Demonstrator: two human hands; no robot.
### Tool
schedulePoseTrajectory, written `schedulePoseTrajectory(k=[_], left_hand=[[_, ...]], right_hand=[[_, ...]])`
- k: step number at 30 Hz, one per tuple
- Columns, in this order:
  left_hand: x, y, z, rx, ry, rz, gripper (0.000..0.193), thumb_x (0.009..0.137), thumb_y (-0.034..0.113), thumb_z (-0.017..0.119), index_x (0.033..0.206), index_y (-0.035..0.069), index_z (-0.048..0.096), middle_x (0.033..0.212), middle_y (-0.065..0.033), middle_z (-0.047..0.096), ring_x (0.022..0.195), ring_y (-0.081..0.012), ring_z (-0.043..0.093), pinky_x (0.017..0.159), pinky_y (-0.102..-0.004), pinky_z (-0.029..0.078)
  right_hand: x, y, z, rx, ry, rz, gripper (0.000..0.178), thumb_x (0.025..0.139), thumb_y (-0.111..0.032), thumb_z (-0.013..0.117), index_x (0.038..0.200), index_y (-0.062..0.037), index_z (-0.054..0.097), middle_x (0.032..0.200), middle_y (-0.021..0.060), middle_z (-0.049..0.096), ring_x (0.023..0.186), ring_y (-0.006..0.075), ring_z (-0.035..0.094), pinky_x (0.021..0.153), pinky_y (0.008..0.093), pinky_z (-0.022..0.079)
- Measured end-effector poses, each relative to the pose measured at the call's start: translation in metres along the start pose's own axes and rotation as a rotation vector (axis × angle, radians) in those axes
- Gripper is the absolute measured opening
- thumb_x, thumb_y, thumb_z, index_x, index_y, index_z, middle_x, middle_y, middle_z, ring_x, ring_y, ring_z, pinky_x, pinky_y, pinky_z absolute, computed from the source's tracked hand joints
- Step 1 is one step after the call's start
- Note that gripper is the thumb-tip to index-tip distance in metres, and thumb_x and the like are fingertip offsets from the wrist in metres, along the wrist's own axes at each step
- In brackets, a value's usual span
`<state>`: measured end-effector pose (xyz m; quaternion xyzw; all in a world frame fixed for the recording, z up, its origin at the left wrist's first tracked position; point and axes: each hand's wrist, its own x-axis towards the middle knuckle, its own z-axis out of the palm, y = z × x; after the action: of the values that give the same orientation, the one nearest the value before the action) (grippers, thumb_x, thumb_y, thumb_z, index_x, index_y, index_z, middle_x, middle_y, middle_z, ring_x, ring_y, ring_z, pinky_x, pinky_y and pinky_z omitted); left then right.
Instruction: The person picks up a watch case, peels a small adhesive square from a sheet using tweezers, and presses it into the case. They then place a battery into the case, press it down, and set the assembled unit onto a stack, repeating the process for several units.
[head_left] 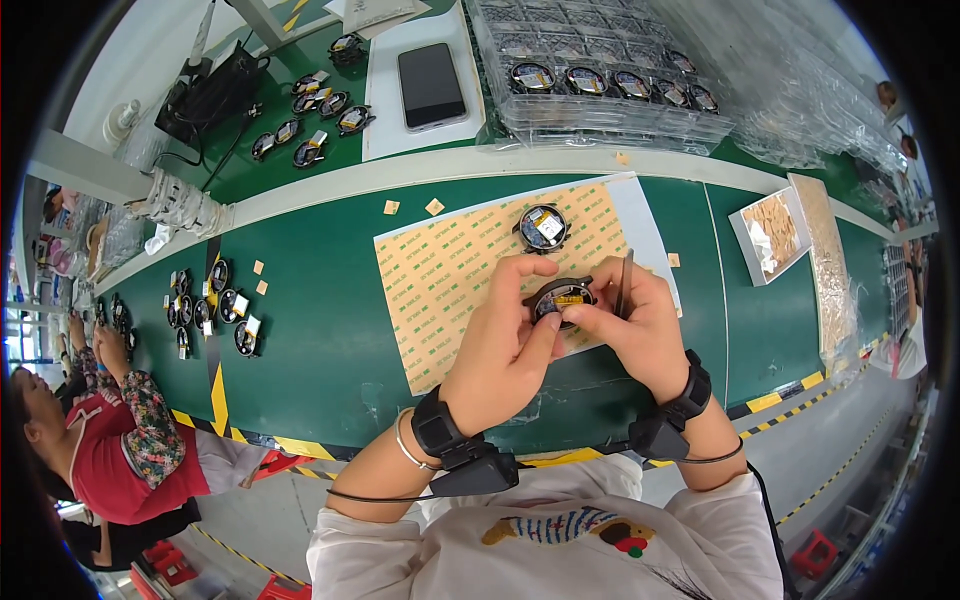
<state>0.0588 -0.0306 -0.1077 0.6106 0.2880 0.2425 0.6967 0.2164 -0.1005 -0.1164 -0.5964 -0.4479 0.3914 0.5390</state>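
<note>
Just between left grip [500, 342] and right grip [647, 328] sits a watch case [567, 299].

watch case [565, 298]: smooth, metal-looking | sheet [450, 290]: matt paper | worktop [310, 385]: smooth | trays [615, 125]: glossy clear plastic

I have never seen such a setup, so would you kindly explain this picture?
There is no machine: this single picture comes from a wide camera on a person's head, looking down, so straight edges bend. The person's left hand and right hand hold a round watch case, and a slim dark tool is tucked in the right hand. Beneath is a patterned tan sheet on a green table, with another open case just beyond the hands. More cases lie to the left, and a small white box stands to the right. Behind are a phone and clear plastic trays.
</note>
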Motion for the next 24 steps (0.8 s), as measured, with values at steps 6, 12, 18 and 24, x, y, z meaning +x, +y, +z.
schedulePoseTrajectory(k=[6, 12, 18, 24], left_hand=[[0.002, 0.004, -0.015, 0.379, -0.19, -0.018, 0.016, 0.086, 0.007, 0.055, 0.101, 0.001, 0.051, 0.081, -0.0057, 0.057, 0.064, -0.0096, 0.052, 0.055, -0.0228, 0.042], [-0.001, 0.007, -0.012, 0.424, -0.154, 0.091, 0.019, 0.085, 0.014, 0.058, 0.096, 0.0, 0.05, 0.069, -0.0125, 0.056, 0.059, -0.025, 0.054, 0.053, -0.0326, 0.041], [-0.002, 0.017, -0.013, 0.493, -0.196, 0.008, 0.018, 0.085, 0.015, 0.057, 0.093, -0.001, 0.051, 0.068, -0.0142, 0.058, 0.058, -0.0298, 0.056, 0.052, -0.035, 0.041], [-0.004, 0.016, -0.016, 0.319, -0.211, -0.021, 0.015, 0.087, 0.012, 0.057, 0.094, 0.0, 0.053, 0.068, -0.0037, 0.053, 0.059, -0.0131, 0.046, 0.052, -0.0266, 0.038]], right_hand=[[-0.002, -0.004, -0.001, 0.162, -0.124, 0.193, 0.023, 0.076, -0.006, 0.071, 0.073, -0.0048, 0.048, 0.066, -0.0048, 0.047, 0.059, 0.002, 0.039, 0.052, 0.018, 0.033], [0.001, -0.003, 0.0, 0.237, -0.154, 0.23, 0.025, 0.077, -0.008, 0.071, 0.069, -0.006, 0.048, 0.063, -0.0067, 0.043, 0.058, 0.0008, 0.036, 0.05, 0.019, 0.03], [-0.002, 0.004, -0.005, 0.105, -0.218, 0.205, 0.017, 0.082, -0.008, 0.065, 0.077, -0.0034, 0.049, 0.068, -0.0034, 0.05, 0.062, 0.0023, 0.044, 0.054, 0.0185, 0.035], [-0.004, -0.005, 0.0, -0.023, -0.232, 0.13, 0.03, 0.083, -0.013, 0.064, 0.067, -0.003, 0.041, 0.055, -0.0024, 0.028, 0.054, 0.0071, 0.025, 0.047, 0.0251, 0.024]])
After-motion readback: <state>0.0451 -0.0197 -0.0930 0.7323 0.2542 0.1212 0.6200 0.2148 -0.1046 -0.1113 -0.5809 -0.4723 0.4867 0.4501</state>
